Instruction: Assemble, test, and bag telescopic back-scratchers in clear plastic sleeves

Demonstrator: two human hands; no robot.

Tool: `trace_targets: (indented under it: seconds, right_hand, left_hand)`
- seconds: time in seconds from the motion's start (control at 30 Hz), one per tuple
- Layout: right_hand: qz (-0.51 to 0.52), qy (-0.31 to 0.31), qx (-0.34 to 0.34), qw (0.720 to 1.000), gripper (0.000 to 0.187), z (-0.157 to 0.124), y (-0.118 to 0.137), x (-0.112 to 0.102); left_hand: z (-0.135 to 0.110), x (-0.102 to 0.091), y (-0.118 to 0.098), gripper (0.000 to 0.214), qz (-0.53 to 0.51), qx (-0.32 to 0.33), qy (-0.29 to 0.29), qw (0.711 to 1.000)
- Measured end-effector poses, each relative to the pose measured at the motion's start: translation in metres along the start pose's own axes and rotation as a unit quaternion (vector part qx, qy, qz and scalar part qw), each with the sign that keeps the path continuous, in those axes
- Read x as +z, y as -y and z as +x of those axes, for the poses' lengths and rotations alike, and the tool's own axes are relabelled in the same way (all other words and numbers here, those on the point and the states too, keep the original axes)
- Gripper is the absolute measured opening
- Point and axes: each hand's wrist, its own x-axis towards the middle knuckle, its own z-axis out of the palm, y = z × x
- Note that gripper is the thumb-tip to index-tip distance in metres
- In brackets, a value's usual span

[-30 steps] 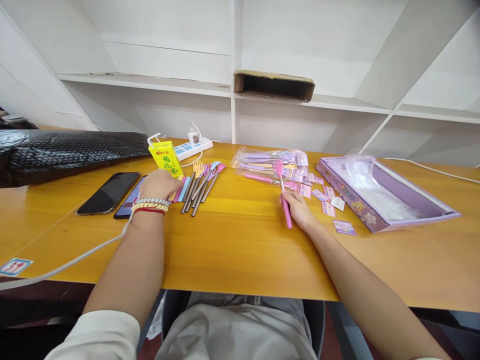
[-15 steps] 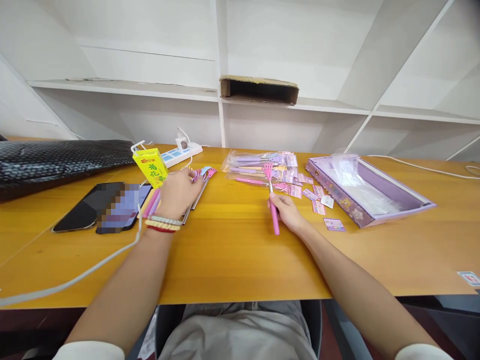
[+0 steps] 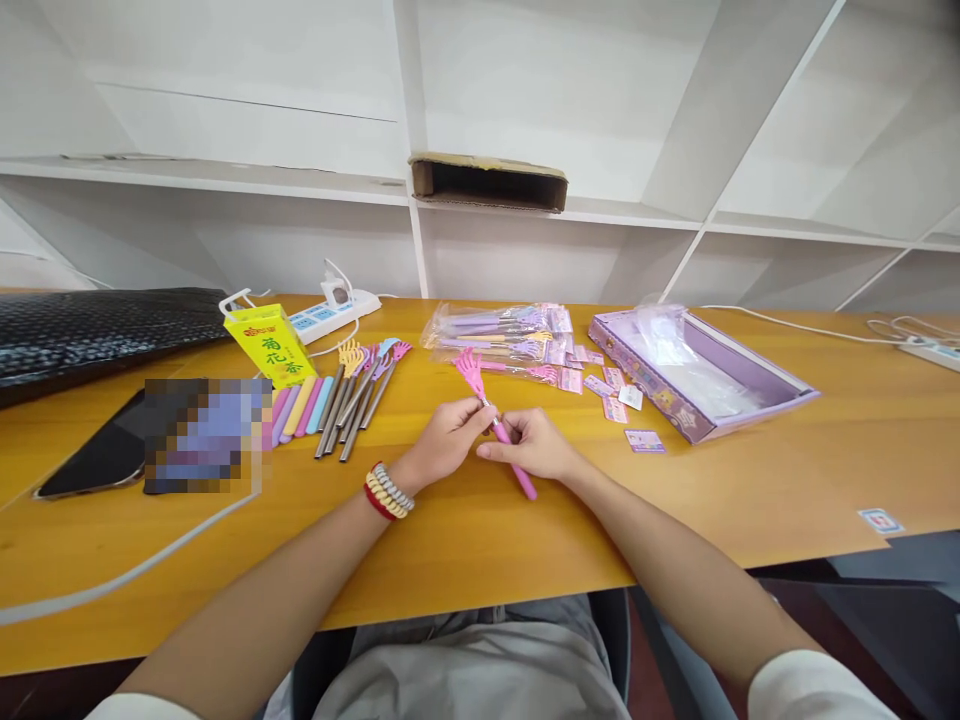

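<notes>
A pink back scratcher [image 3: 523, 482] with a claw-shaped head and a short metal rod is held slantwise over the table, head pointing away from me. My left hand [image 3: 448, 438] pinches the rod just below the claw. On the pink handle, my right hand [image 3: 536, 445] has its fingers closed, the thumb pointing left. Left of my hands lie several scratcher heads on metal rods [image 3: 358, 400], yellow, purple, blue and pink. Beside those is a row of loose coloured handles [image 3: 301, 405]. Bagged back scratchers [image 3: 495, 330] lie beyond my hands.
A yellow drink carton [image 3: 268, 345] stands before a white power strip [image 3: 330, 315]. Two phones [image 3: 97, 440] and a white cable [image 3: 172, 548] are at left. Small printed cards [image 3: 615, 410] lie near a purple open box [image 3: 697, 430] with plastic bags. A cardboard box [image 3: 489, 185] sits on the shelf.
My left hand has left the pile of scratcher heads and moved right, onto the back scratcher's rod. My right hand has brought the back scratcher lower and tilted it. The view has turned slightly right.
</notes>
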Motion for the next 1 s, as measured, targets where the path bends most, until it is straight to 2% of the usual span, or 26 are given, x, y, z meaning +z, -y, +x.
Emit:
trace_targets:
  seconds: [0.1,0.17,0.27,0.37,0.43,0.5,0.6,0.67,0.7,0.73,0.8,0.9,0.93,1.0]
  right_hand:
    - [0.019,-0.047,-0.023,0.998,0.044,0.001,0.003,-0.003]
    - [0.083,-0.088,-0.031,0.992,0.041,0.003,0.004,-0.007]
    - [0.18,-0.113,-0.007,0.977,0.041,0.007,0.004,-0.014]
    - [0.195,-0.139,0.029,0.971,0.042,0.01,0.001,-0.022]
    - [0.184,-0.182,0.035,0.965,0.042,0.012,-0.003,-0.027]
    - [0.187,-0.221,0.041,0.956,0.041,0.013,-0.007,-0.032]
    - [0.229,-0.22,0.049,0.947,0.037,0.014,-0.012,-0.035]
    - [0.274,-0.221,0.041,0.935,0.034,0.014,-0.014,-0.036]
    - [0.299,-0.23,0.034,0.925,0.033,0.014,-0.015,-0.036]
    - [0.324,-0.242,0.027,0.914,0.031,0.014,-0.015,-0.036]
    - [0.362,-0.251,0.019,0.897,0.03,0.014,-0.014,-0.034]
    - [0.393,-0.217,0.024,0.893,0.031,0.011,-0.008,-0.024]
    - [0.399,-0.197,0.028,0.895,0.031,0.01,-0.006,-0.019]
    - [0.403,-0.156,0.039,0.901,0.032,0.008,-0.003,-0.01]
  left_hand:
    - [-0.001,-0.001,-0.003,0.034,-0.039,0.0,0.029,0.999]
    - [-0.003,-0.001,-0.006,0.038,-0.031,-0.02,0.082,0.996]
    - [-0.005,-0.001,-0.011,0.04,-0.016,-0.053,0.172,0.984]
    - [-0.004,-0.001,-0.01,0.038,-0.006,-0.075,0.179,0.981]
    - [-0.003,-0.002,-0.006,0.033,0.069,-0.045,0.131,0.988]
    - [-0.002,-0.002,-0.002,0.027,0.214,0.023,0.055,0.975]
    - [-0.001,-0.004,-0.001,0.024,0.413,0.095,-0.074,0.903]
    - [-0.002,-0.005,-0.003,0.025,0.466,0.104,-0.154,0.865]
    - [-0.002,-0.006,-0.005,0.026,0.465,0.102,-0.186,0.859]
    - [-0.002,-0.006,-0.006,0.026,0.447,0.096,-0.209,0.864]
    - [-0.001,-0.006,-0.006,0.03,0.362,0.059,-0.219,0.904]
    - [0.002,-0.003,-0.001,0.039,0.152,-0.031,-0.173,0.973]
    - [0.003,-0.001,0.002,0.041,0.074,-0.057,-0.152,0.984]
    - [0.005,0.002,0.005,0.043,-0.068,-0.089,-0.117,0.987]
